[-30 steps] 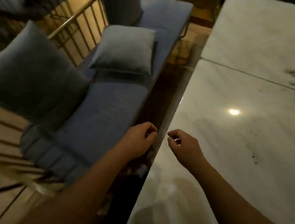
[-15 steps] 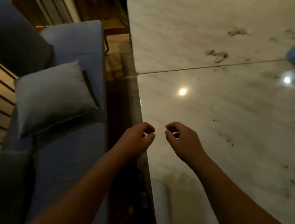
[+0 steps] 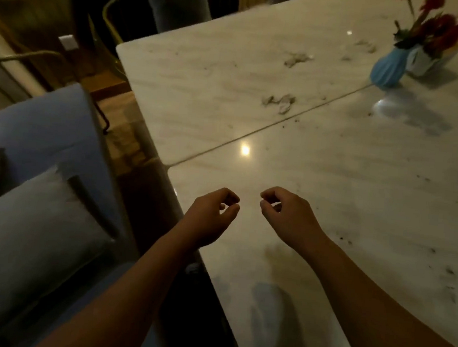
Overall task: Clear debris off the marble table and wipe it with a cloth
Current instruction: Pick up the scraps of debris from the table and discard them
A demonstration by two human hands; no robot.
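Note:
The white marble table [image 3: 332, 182] fills the right half of the view, made of two slabs joined by a seam. Grey clumps of debris [image 3: 279, 104] lie on the far slab, with another clump [image 3: 297, 59] beyond. Dark crumbs [image 3: 345, 239] speckle the near slab. My left hand [image 3: 210, 216] hovers over the table's left edge, fingers loosely curled with nothing in them. Just to its right, my right hand [image 3: 287, 217] is held the same way over the near slab, also empty. No cloth is in view.
A blue vase [image 3: 388, 68] and a white pot [image 3: 423, 60] with red flowers stand at the back right of the table. A blue bench [image 3: 45, 135] with a grey cushion [image 3: 23, 235] runs along the table's left side. Metal chair frames [image 3: 118, 6] stand beyond.
The view has swung right, from the bench toward the table; the vase and flowers have come into view. Both hands keep the same curled pose side by side.

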